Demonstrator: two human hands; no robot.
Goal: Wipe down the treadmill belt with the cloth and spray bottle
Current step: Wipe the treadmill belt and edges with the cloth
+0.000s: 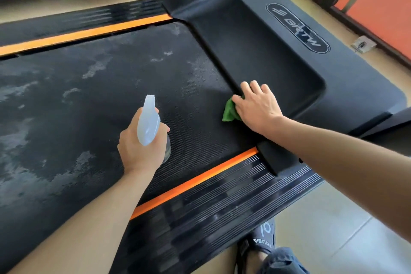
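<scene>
The right hand presses a crumpled green cloth flat-fingered onto the black textured treadmill belt, just beside the black motor cover at the right. The left hand grips a translucent white spray bottle above the belt's near side, its nozzle pointing away; grey smears, perhaps dust, cover the left.

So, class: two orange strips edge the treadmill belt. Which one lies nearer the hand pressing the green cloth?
The near-side orange strip, beside the person's foot; the far strip lies across the belt.

beige tiled floor; orange wall panels, dark frames.
</scene>
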